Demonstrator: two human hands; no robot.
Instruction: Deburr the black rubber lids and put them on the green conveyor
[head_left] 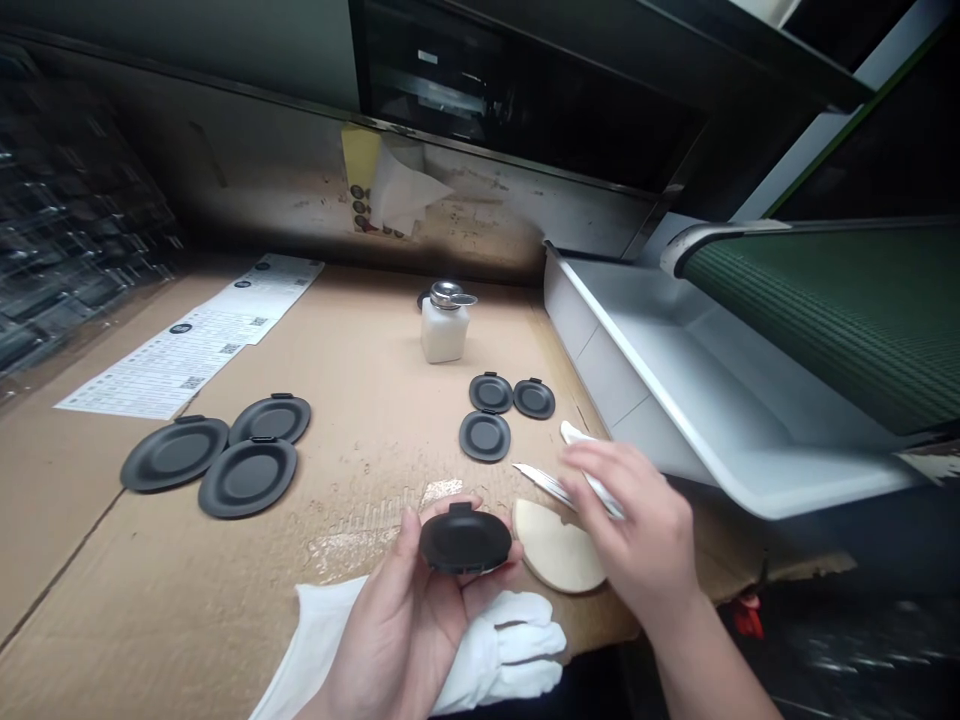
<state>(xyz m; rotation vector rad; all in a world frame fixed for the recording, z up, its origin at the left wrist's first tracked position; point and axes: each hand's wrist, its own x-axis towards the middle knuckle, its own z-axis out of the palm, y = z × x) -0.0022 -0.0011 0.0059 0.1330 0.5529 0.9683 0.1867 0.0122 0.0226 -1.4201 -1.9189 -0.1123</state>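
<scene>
My left hand [420,610] is closed around the edges of a small black oval lid [465,540], which has a tab on its far side. My right hand [637,520] is at the table's right side, fingers curled over a slim white tool [600,488]. Beside those fingers lies a pointed, blade-like strip [544,482]. A cream-coloured round pad [559,545] sits between the hands, partly covered by my right hand. White gloves [517,650] lie under my left hand. Beyond the hands, three small black lids [484,436] rest close together.
Three larger black oval lids [249,477] lie at the left, near printed paper sheets [180,350]. A square pump bottle [444,330] stands at the back. A white bin [622,370] and a green conveyor belt [840,290] are on the right. Cardboard [360,400] covers the table.
</scene>
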